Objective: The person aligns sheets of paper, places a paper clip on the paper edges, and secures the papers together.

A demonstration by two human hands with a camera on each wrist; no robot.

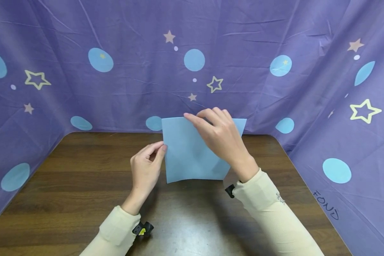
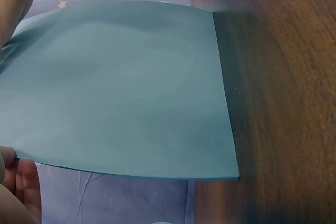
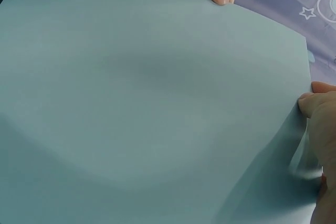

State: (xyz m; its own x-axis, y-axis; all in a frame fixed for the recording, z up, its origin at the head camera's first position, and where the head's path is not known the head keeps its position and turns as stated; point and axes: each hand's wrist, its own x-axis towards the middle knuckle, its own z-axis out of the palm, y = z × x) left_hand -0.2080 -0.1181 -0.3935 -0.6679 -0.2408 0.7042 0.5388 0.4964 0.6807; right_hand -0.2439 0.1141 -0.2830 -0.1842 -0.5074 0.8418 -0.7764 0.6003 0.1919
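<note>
Light-blue rectangular paper sheet (image 1: 190, 154): raised, no fold seen

Left hand (image 1: 146, 167) pinches the sheet's left edge; right hand (image 1: 222, 137) grips its top edge. The sheet stands near upright between them, long axis apparently sideways, left hand to right. Progress judged early: lifted, not yet laid on the brown wooden table (image 1: 92, 170).

Blue sheet (image 2: 115, 93) (slightly curved) by its edge in the left hand (image 2: 20, 191).
</note>
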